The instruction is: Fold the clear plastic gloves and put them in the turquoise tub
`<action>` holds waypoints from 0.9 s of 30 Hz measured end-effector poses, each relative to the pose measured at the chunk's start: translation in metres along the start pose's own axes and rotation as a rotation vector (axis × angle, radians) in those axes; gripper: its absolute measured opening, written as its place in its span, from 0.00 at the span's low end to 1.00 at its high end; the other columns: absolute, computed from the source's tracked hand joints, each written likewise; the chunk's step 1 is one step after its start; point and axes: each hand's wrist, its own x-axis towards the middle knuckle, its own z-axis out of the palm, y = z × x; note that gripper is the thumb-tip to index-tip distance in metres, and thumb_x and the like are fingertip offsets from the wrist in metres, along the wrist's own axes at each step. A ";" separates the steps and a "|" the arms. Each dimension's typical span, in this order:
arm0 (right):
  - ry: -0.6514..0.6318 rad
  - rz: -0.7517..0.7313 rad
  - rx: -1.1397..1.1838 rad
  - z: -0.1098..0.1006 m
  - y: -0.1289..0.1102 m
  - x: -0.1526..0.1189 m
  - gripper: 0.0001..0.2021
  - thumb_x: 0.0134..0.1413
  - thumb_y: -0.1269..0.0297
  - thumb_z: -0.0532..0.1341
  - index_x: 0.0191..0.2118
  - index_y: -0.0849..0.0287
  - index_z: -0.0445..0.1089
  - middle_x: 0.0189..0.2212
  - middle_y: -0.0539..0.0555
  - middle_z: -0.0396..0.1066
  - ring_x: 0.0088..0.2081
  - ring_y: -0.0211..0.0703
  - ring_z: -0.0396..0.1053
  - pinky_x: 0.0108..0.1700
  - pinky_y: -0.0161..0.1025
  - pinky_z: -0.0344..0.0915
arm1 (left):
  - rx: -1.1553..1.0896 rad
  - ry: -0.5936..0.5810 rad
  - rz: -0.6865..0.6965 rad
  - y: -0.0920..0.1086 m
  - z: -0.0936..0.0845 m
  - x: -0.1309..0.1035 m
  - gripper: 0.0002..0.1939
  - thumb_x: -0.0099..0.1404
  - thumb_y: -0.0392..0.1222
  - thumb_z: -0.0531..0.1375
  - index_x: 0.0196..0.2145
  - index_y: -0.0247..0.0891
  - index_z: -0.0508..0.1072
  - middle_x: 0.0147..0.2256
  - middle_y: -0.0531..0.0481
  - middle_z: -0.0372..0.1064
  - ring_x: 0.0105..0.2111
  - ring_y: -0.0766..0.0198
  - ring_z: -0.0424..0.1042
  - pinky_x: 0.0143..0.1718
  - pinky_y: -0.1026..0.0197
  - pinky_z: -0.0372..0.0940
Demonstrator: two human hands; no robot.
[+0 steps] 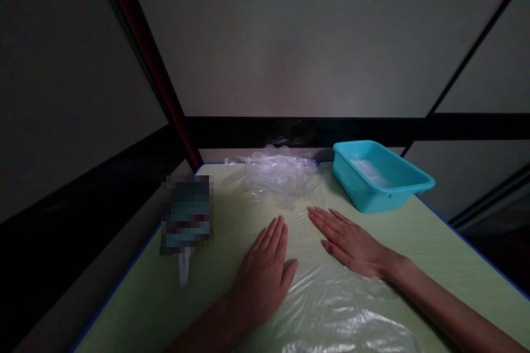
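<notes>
A thin clear plastic sheet (pixel 331 303), wrinkled and shiny, lies spread on the table in front of me. My left hand (pixel 265 276) rests flat at its left side, fingers stretched forward and thumb apart. On the right, my right hand (pixel 351 242) lies palm down at the sheet's upper part, its fingers straight and pointing to the far left. Neither hand grips anything. Beyond both hands sits a loose heap of crumpled clear plastic (pixel 281 174); whether it is bags or gloves I cannot tell.
A turquoise plastic basin (pixel 397 203) stands at the back right, with something pale and flat inside. At the left lies a pixelated dark item (pixel 188 215) with a white strip below it. The light green table (pixel 141 309) has blue edges and meets a panelled wall (pixel 306 66).
</notes>
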 end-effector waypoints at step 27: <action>0.013 0.037 0.034 -0.002 0.019 -0.008 0.25 0.63 0.57 0.41 0.63 0.57 0.37 0.63 0.54 0.36 0.62 0.45 0.33 0.60 0.52 0.40 | 0.057 0.027 -0.042 -0.030 0.000 -0.021 0.31 0.64 0.49 0.49 0.58 0.27 0.50 0.60 0.37 0.43 0.60 0.55 0.44 0.57 0.52 0.50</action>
